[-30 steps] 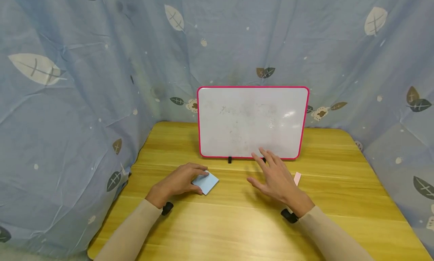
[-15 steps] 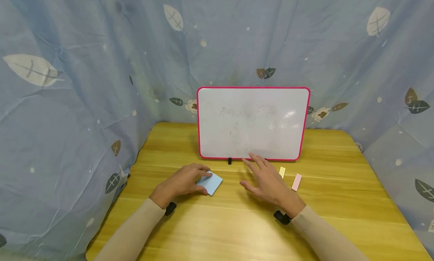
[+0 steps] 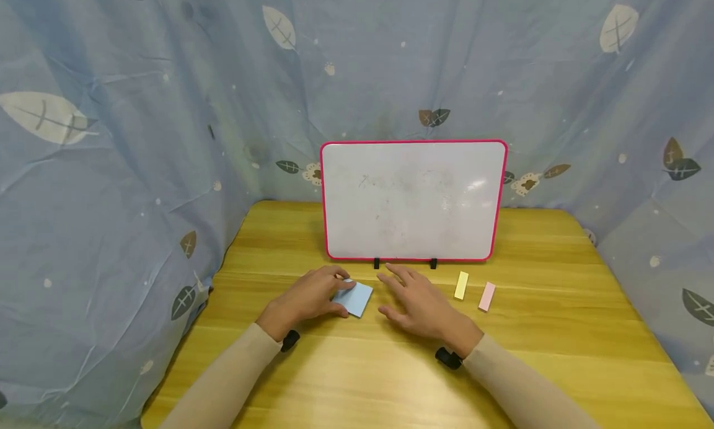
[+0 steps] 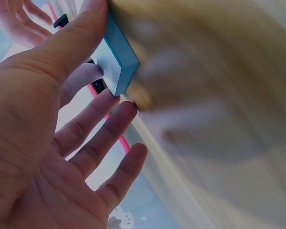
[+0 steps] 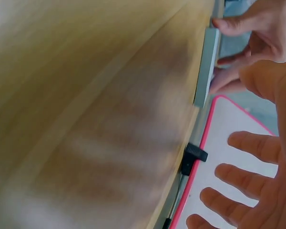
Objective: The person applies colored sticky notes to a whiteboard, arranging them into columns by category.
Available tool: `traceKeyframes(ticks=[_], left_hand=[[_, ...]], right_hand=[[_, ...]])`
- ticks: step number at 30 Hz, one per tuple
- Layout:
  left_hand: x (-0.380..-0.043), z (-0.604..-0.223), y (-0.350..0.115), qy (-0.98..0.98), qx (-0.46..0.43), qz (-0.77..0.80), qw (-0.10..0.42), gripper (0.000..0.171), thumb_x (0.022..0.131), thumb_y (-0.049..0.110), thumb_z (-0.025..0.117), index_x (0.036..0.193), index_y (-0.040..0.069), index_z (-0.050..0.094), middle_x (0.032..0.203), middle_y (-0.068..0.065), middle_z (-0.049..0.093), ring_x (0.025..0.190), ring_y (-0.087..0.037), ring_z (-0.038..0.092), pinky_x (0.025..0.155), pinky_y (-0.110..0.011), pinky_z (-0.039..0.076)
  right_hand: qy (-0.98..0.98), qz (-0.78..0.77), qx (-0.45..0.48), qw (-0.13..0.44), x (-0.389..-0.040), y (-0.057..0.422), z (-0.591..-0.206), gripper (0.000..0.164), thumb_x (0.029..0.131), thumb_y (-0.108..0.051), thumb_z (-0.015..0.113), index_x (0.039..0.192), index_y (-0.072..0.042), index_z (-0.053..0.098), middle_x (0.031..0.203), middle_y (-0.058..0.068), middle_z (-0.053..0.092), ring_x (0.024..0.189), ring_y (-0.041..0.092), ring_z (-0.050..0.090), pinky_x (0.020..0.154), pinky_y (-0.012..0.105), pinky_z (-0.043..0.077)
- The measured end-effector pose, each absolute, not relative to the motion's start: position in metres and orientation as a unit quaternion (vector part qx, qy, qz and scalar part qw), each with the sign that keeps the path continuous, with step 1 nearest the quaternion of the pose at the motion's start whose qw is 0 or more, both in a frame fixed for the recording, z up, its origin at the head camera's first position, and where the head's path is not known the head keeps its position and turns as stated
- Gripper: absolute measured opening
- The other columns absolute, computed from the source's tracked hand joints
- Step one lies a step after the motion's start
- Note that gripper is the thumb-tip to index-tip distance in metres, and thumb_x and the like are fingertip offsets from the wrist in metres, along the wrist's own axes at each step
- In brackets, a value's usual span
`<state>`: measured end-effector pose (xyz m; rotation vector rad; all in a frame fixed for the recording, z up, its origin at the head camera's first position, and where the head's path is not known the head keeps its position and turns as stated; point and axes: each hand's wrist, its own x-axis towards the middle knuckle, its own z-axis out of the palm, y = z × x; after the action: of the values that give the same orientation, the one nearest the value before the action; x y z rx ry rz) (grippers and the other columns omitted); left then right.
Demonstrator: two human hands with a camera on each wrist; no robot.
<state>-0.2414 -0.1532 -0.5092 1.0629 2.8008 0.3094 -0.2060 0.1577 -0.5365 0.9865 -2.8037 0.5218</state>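
The left hand [image 3: 305, 299] pinches the blue pad [image 3: 357, 299] in front of the whiteboard [image 3: 414, 199], apparently steadying it, while the right hand [image 3: 419, 304], fingers loosely spread, hovers near, the next move likely calling for its free edge.

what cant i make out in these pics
Head view: part of the blue pad on its left, covered by the left grip.
Head view: marks on the whiteboard, too faint and small to read.
Left wrist view: grain of the tabletop, lost to blur.
Right wrist view: part of the right grip, cut off by right and bottom edges.
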Motion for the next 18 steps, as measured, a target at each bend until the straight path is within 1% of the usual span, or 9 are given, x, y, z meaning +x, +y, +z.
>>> traceKeyframes(ticks=[6, 12, 15, 18], left_hand=[[-0.243, -0.507, -0.141, 0.926, 0.357, 0.108, 0.059, 0.073, 0.095, 0.048, 0.096, 0.157, 0.015, 0.075, 0.154, -0.010, 0.073, 0.135, -0.029, 0.073, 0.112, -0.047, 0.065], [-0.246, -0.508, -0.126, 0.926, 0.361, 0.105, 0.046, 0.072, 0.094, 0.052, 0.094, 0.154, 0.015, 0.078, 0.148, -0.009, 0.076, 0.127, -0.025, 0.074, 0.107, -0.043, 0.067], [-0.247, -0.509, -0.119, 0.927, 0.359, 0.101, 0.044, 0.072, 0.094, 0.054, 0.094, 0.152, 0.015, 0.079, 0.145, -0.008, 0.077, 0.123, -0.022, 0.075, 0.104, -0.040, 0.067], [-0.248, -0.510, -0.112, 0.928, 0.356, 0.098, 0.043, 0.071, 0.093, 0.056, 0.094, 0.150, 0.014, 0.080, 0.143, -0.008, 0.077, 0.121, -0.021, 0.075, 0.101, -0.039, 0.068]], right_hand=[[-0.918, 0.170, 0.352, 0.058, -0.208, 0.147, -0.536, 0.063, 0.113, -0.047, 0.077, 0.164, -0.012, 0.066, 0.175, 0.020, 0.058, 0.158, 0.044, 0.061, 0.125, 0.065, 0.056], [-0.917, 0.156, 0.363, 0.059, -0.210, 0.141, -0.537, 0.052, 0.113, -0.044, 0.076, 0.154, -0.012, 0.075, 0.169, 0.018, 0.065, 0.154, 0.042, 0.065, 0.125, 0.061, 0.057], [-0.918, 0.144, 0.365, 0.056, -0.210, 0.141, -0.538, 0.046, 0.114, -0.041, 0.076, 0.149, -0.011, 0.078, 0.163, 0.017, 0.069, 0.150, 0.041, 0.068, 0.123, 0.059, 0.059], [-0.918, 0.144, 0.364, 0.056, -0.211, 0.142, -0.539, 0.043, 0.113, -0.037, 0.079, 0.145, -0.009, 0.080, 0.157, 0.018, 0.073, 0.145, 0.040, 0.071, 0.120, 0.057, 0.062]])
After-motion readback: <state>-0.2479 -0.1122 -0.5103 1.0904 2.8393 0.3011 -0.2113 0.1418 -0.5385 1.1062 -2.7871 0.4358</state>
